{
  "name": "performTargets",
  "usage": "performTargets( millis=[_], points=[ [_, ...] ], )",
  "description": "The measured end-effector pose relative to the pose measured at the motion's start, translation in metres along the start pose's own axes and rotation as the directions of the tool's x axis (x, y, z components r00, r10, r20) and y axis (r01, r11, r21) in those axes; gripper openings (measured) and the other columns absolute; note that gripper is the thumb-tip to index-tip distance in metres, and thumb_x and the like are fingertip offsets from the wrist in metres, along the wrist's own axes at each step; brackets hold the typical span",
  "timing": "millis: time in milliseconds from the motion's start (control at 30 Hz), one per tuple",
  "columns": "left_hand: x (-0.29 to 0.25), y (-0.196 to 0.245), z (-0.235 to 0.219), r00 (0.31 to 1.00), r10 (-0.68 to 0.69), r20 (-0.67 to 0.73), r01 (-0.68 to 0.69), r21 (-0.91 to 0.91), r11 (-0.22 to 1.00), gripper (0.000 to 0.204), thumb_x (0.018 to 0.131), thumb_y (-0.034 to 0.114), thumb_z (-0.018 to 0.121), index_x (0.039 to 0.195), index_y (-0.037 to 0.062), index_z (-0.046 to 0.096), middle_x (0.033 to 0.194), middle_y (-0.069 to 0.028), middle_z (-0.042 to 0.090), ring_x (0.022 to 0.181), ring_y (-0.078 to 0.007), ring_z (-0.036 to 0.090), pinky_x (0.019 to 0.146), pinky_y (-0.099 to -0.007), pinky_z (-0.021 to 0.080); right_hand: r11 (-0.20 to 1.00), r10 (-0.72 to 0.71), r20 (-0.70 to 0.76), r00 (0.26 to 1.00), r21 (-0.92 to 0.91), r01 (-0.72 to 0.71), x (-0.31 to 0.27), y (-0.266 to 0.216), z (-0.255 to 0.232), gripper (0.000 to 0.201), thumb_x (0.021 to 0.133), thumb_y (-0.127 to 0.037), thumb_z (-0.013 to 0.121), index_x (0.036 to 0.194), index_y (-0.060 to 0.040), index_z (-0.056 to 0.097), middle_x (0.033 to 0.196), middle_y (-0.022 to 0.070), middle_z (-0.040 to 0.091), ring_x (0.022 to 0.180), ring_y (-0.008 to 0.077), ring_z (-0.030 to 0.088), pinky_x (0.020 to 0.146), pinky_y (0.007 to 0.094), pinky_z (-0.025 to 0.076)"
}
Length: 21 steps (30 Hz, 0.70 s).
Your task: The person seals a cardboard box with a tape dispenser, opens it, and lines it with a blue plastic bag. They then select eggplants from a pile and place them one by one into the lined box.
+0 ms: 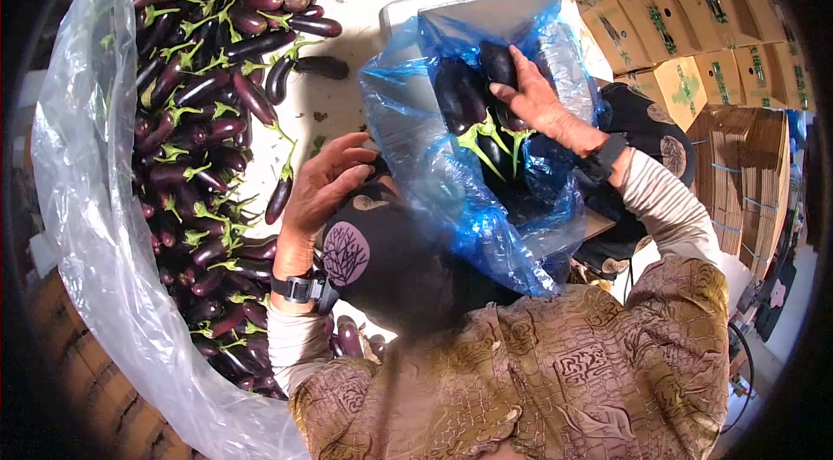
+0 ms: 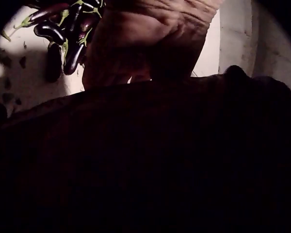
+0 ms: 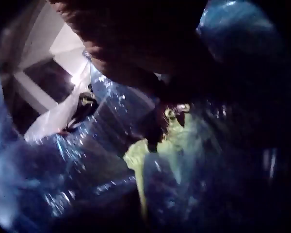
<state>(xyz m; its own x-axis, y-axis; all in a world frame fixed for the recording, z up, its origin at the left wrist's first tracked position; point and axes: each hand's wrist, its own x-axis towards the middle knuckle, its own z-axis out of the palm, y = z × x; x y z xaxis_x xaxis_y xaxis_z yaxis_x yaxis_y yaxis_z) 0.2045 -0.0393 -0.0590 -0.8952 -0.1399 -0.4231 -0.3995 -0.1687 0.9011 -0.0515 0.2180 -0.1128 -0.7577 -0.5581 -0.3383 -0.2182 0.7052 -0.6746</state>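
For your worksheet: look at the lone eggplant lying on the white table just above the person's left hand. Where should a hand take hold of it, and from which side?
Probably around the dark mid-body of the lone eggplant, coming from above. It lies flat and apart from the pile, so both long sides look free for fingers. Its green stem end points up toward the pile; that thin cap likely gives a poorer grip. The left hand is nearest.

right hand's fingers (image 1: pixel 508 91) hidden among bagged eggplants (image 1: pixel 464 100), left wrist view mostly dark
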Motion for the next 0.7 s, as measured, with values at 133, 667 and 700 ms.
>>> performTargets(
  millis=[133,667,700],
  points=[
    [0.005,-0.028,-0.005,0.998,-0.041,-0.05,0.043,0.058,0.997,0.048,0.094,0.019,0.062,0.137,0.0032,0.047,0.118,-0.0148,0.062,0.107,-0.0194,0.059,0.09,-0.0306,0.048,0.661,-0.565,-0.115,0.817,-0.656,0.365,0.009,0.004,0.018,0.058,0.09,-0.026,0.059,0.137,0.0026,0.04,0.135,0.0245,0.044,0.126,0.0418,0.04,0.103,0.0519,0.034],
    [-0.01,-0.08,-0.016,0.981,-0.091,-0.173,0.103,0.06,0.993,0.045,0.096,0.016,0.06,0.136,0.0018,0.046,0.117,-0.0146,0.062,0.109,-0.021,0.06,0.091,-0.0312,0.048,0.817,-0.493,0.388,0.779,-0.102,0.568,-0.049,-0.02,-0.055,0.04,0.093,-0.031,0.06,0.121,-0.0032,0.057,0.132,0.0207,0.05,0.12,0.0405,0.048,0.101,0.0468,0.04],
    [-0.01,-0.083,-0.021,0.97,-0.143,-0.197,0.14,-0.027,0.99,0.045,0.096,0.018,0.06,0.136,0.0016,0.046,0.117,-0.0145,0.062,0.111,-0.0213,0.059,0.092,-0.0319,0.048,0.887,-0.385,0.6,0.702,0.029,0.461,-0.062,-0.026,-0.074,0.045,0.092,-0.032,0.061,0.127,-0.0045,0.054,0.136,0.0221,0.047,0.125,0.0419,0.045,0.105,0.0465,0.038]
  ],
)
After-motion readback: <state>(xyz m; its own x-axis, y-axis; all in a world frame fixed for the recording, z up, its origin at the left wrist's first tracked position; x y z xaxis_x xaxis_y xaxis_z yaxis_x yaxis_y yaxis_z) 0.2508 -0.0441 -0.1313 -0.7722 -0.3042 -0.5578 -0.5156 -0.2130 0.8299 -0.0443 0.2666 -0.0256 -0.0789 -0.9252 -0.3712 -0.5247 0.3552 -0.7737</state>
